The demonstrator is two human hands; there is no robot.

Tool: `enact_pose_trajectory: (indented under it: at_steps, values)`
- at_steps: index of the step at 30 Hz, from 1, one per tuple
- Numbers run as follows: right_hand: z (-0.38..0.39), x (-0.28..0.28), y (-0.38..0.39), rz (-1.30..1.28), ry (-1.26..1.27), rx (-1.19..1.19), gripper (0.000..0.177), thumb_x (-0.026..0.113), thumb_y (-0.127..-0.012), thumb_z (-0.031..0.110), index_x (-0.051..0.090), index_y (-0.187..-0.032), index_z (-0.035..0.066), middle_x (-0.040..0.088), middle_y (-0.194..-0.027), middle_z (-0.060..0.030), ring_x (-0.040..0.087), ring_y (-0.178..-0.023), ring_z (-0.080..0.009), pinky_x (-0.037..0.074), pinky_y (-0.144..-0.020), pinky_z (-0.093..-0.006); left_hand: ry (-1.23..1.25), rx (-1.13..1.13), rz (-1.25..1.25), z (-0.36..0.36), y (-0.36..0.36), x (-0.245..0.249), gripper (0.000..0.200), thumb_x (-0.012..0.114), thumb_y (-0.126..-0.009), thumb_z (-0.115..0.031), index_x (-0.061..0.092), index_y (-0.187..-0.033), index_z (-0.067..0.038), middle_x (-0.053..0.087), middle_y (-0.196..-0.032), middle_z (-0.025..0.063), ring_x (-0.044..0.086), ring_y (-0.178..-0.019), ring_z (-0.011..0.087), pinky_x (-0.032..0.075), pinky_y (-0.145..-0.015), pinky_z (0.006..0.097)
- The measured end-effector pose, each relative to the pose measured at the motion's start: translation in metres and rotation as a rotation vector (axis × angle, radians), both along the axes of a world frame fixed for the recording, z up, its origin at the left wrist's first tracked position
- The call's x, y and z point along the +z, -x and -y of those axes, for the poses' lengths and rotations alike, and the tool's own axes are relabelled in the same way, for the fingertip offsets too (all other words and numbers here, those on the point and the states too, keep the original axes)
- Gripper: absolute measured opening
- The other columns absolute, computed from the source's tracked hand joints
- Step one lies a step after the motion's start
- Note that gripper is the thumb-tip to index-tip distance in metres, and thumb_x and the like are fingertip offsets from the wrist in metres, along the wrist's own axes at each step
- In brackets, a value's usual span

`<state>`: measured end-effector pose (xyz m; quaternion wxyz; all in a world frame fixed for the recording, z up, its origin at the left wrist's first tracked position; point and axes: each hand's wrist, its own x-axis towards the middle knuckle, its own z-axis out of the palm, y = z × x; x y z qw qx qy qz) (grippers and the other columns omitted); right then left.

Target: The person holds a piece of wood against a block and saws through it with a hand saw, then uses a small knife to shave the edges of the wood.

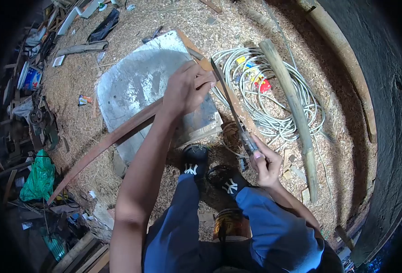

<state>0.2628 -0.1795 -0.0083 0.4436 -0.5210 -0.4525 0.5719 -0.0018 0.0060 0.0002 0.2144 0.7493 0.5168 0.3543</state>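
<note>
My left hand [185, 88] is closed around the upper end of a long reddish-brown wooden strip [119, 129], pressing it over a grey, scuffed low board [132, 84]. The strip slants down to the lower left, its far end past the board. In my right hand [265, 161] is the grip of a hand saw [230, 100] with a long, narrow dark blade. The blade points up and away, its upper part right beside the strip's end and my left fingertips. Under the blade runs a lighter brown plank [246, 113] along the board's right edge.
A coil of pale cable [283, 123] lies to the right, with a wooden pole [287, 86] across it. Shavings cover the ground. Scrap and a green bag [38, 176] are heaped at left. My shoes [195, 159] stand close to the board. A dark wall [387, 113] curves along the right.
</note>
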Motion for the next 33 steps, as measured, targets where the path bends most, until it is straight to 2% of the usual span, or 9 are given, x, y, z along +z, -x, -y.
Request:
enact_pose_trajectory:
  at_steps: [3,7,10,14,18,22,28,30,33]
  values:
    - [-0.004,-0.011,0.005,0.137,-0.146,0.061,0.044,0.054,-0.104,0.009,0.058,-0.147,0.000,0.053,-0.068,0.0046,0.043,-0.060,-0.0032,0.036,-0.056,-0.0212,-0.015,-0.010,-0.014,-0.004,0.001,-0.005,0.020,0.084,-0.081,-0.011,0.071,-0.094,-0.004,0.067,-0.088,0.0116,0.068,-0.081,0.0310,0.053,-0.071,0.0385]
    - [-0.023,0.017,0.000,-0.109,0.024,-0.051,0.043,0.056,-0.106,0.013,0.057,-0.147,-0.001,0.051,-0.068,0.0055,0.039,-0.058,-0.0023,0.033,-0.054,-0.0218,-0.017,0.029,-0.031,0.001,-0.002,-0.006,0.019,0.084,-0.082,-0.012,0.070,-0.093,-0.004,0.067,-0.088,0.0115,0.068,-0.082,0.0309,0.053,-0.072,0.0391]
    - [-0.007,0.008,0.001,0.043,0.009,-0.015,0.043,0.055,-0.106,0.013,0.056,-0.147,-0.001,0.052,-0.070,0.0054,0.039,-0.058,-0.0023,0.032,-0.054,-0.0223,-0.015,0.017,-0.040,0.001,-0.003,-0.004,0.019,0.083,-0.083,-0.013,0.070,-0.093,-0.004,0.067,-0.089,0.0115,0.068,-0.083,0.0309,0.053,-0.072,0.0391]
    - [-0.016,0.007,0.008,0.075,-0.041,0.011,0.043,0.054,-0.106,0.014,0.057,-0.147,-0.001,0.051,-0.072,0.0061,0.041,-0.060,-0.0031,0.034,-0.055,-0.0230,-0.013,-0.044,-0.070,0.002,0.000,-0.001,0.018,0.083,-0.082,-0.012,0.071,-0.093,-0.004,0.068,-0.089,0.0118,0.068,-0.085,0.0318,0.053,-0.073,0.0397]
    - [-0.067,0.008,0.037,0.047,-0.014,-0.012,0.043,0.053,-0.107,0.013,0.056,-0.148,0.002,0.047,-0.070,0.0068,0.038,-0.059,-0.0026,0.032,-0.054,-0.0222,-0.044,-0.067,-0.100,-0.001,0.001,-0.002,0.018,0.083,-0.081,-0.011,0.071,-0.093,-0.004,0.068,-0.090,0.0121,0.068,-0.084,0.0328,0.054,-0.074,0.0403]
    - [-0.049,0.013,0.030,0.029,0.042,0.060,0.048,0.051,-0.109,0.014,0.048,-0.156,0.005,0.045,-0.070,0.0071,0.038,-0.060,-0.0031,0.033,-0.055,-0.0222,-0.021,-0.059,-0.084,-0.001,0.001,0.001,0.019,0.083,-0.081,-0.013,0.072,-0.093,-0.004,0.068,-0.089,0.0129,0.068,-0.085,0.0333,0.053,-0.075,0.0408]
    - [-0.017,0.015,0.010,-0.020,0.086,0.131,0.049,0.046,-0.111,0.013,0.041,-0.159,0.004,0.055,-0.070,0.0013,0.046,-0.060,-0.0062,0.041,-0.059,-0.0234,0.025,-0.066,-0.092,0.002,-0.001,0.005,0.020,0.083,-0.080,-0.014,0.071,-0.093,-0.004,0.068,-0.089,0.0136,0.068,-0.085,0.0348,0.052,-0.075,0.0420]
    - [-0.030,0.021,0.021,0.056,0.016,0.097,0.048,0.045,-0.111,0.013,0.042,-0.158,0.004,0.056,-0.073,0.0008,0.047,-0.059,-0.0068,0.043,-0.060,-0.0241,0.041,-0.073,-0.053,-0.001,0.001,0.007,0.021,0.083,-0.080,-0.014,0.071,-0.093,-0.004,0.068,-0.090,0.0138,0.067,-0.085,0.0359,0.052,-0.075,0.0425]
    - [-0.067,0.034,0.043,-0.003,0.107,0.077,0.048,0.047,-0.111,0.012,0.043,-0.157,0.003,0.058,-0.075,0.0005,0.048,-0.060,-0.0066,0.044,-0.059,-0.0234,-0.005,-0.093,-0.101,-0.002,0.000,0.001,0.022,0.084,-0.079,-0.015,0.070,-0.092,-0.003,0.067,-0.089,0.0142,0.067,-0.085,0.0374,0.051,-0.076,0.0435]
